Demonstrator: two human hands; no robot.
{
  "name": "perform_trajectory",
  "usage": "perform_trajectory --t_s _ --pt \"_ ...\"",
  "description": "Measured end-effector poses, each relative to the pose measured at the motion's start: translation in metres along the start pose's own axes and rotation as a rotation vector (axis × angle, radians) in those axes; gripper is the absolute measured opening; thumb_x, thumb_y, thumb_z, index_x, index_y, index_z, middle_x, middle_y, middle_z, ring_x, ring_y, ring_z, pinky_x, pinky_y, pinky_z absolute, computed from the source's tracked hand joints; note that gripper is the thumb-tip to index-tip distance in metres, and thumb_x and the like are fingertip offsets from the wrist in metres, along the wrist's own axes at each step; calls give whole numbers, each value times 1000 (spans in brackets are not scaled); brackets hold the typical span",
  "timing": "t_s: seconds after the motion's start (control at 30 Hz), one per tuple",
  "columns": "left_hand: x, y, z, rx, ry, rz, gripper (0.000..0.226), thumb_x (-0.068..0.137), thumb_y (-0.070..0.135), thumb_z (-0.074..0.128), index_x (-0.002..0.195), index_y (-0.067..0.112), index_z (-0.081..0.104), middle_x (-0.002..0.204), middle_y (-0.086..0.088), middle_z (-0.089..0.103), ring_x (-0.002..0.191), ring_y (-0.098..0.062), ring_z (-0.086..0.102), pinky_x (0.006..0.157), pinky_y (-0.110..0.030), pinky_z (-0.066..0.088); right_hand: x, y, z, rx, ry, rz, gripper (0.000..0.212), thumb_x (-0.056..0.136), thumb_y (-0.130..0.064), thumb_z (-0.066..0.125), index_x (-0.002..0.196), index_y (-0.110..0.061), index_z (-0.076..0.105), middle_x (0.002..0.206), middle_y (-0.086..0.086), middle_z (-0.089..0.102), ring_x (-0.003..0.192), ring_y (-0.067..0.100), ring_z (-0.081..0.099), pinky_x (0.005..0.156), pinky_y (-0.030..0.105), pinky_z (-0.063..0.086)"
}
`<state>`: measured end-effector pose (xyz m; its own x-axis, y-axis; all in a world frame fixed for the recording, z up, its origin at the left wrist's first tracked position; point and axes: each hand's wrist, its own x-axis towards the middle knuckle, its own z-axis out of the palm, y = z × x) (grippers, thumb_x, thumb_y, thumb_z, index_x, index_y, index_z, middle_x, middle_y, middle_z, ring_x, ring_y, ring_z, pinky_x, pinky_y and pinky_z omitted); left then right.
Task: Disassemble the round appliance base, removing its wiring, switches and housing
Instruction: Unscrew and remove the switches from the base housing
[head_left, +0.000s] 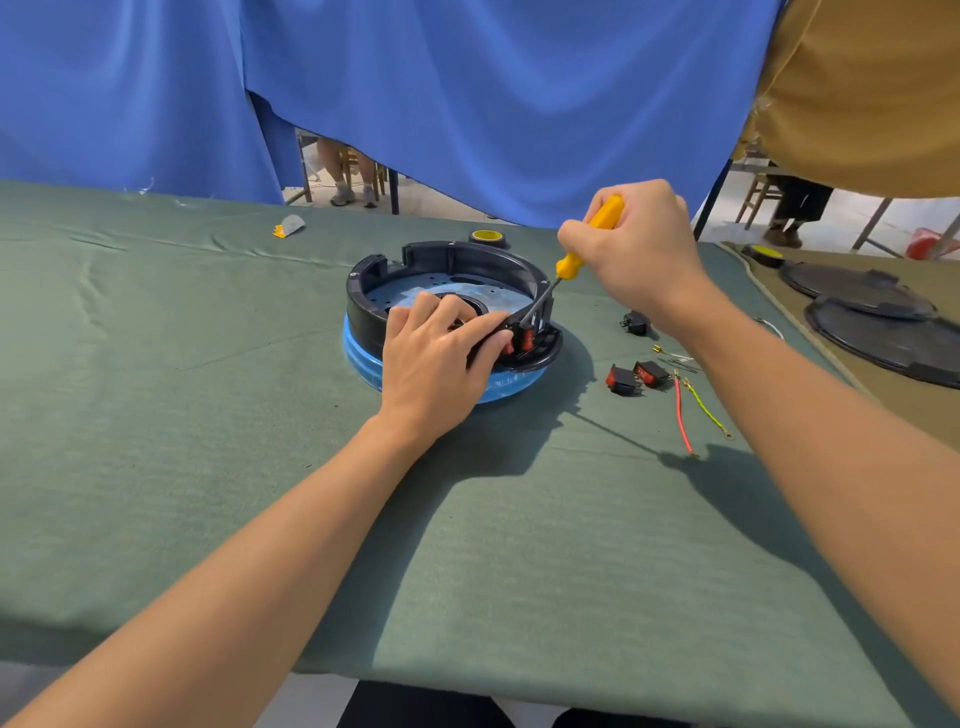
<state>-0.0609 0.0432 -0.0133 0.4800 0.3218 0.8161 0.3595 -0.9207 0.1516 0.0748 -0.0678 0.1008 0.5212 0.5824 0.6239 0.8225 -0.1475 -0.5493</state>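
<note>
The round appliance base (457, 260), a black ring housing over a blue lower part, lies open side up on the green cloth. My left hand (441, 358) grips its near rim, thumb by the red switches (524, 343) still set in the front panel. My right hand (639, 249) holds a yellow-handled screwdriver (589, 239); its tip points down into the panel by those switches. Two removed red switches (636, 376) lie to the right, with a red wire (683, 415) and a yellow-green wire (706, 408) beside them.
A small black part (636, 323) and loose terminals lie right of the base. A yellow tape roll (488, 238) sits behind it, a scrap (288, 226) at far left. Dark round lids (883, 322) rest on the neighbouring table at right. Blue curtain hangs behind.
</note>
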Motion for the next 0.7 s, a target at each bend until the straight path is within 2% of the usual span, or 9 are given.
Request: perform_trajectory --t_s 0.1,0.2,0.27,0.33,0.43,0.6,0.7 --pt "0 0 1 1 4 -2 24 93 37 61 107 24 75 91 3 67 88 -26 55 76 -38 35 4 -1 2 -61 -44 -52 32 77 -17 63 64 11 56 45 2 35 52 16 29 53 23 26" --pt "0 0 1 1 6 -12 25 93 38 60 107 25 75 91 3 67 89 -25 55 77 -37 35 8 -7 8 -155 -161 -155 35 75 -23 61 64 9 58 45 2 37 51 18 31 53 21 31" --pt "0 0 2 -2 3 -16 26 93 39 59 108 25 75 91 4 67 89 -24 55 77 -37 34 12 -11 15 -213 -228 -222 38 73 -27 58 62 10 55 49 10 36 54 22 28 58 32 37" --pt "0 0 1 -5 2 -16 26 93 39 59 108 25 75 91 4 67 90 -24 55 77 -37 34 16 -13 22 -243 -271 -258 35 74 -23 61 60 8 51 54 14 36 55 22 27 55 38 36" --pt "0 1 1 -5 8 -19 25 93 38 60 108 25 75 91 4 67 89 -25 55 77 -37 34 22 -15 32 -271 -351 -278 31 72 -20 61 55 -2 44 54 12 30 53 19 23 54 36 30" --pt "0 1 1 -15 24 -24 24 92 37 62 106 25 76 88 4 67 88 -25 56 76 -37 34 28 -22 43 -314 -370 -273 36 74 -21 60 53 -10 32 54 6 27 53 18 23 56 35 30" --pt "-1 1 2 -9 36 -22 22 91 36 64 105 24 76 85 3 67 85 -26 56 74 -38 36 12 -23 39 -356 -289 -300 36 76 -20 58 53 -14 31 52 3 27 51 19 24 53 29 26"
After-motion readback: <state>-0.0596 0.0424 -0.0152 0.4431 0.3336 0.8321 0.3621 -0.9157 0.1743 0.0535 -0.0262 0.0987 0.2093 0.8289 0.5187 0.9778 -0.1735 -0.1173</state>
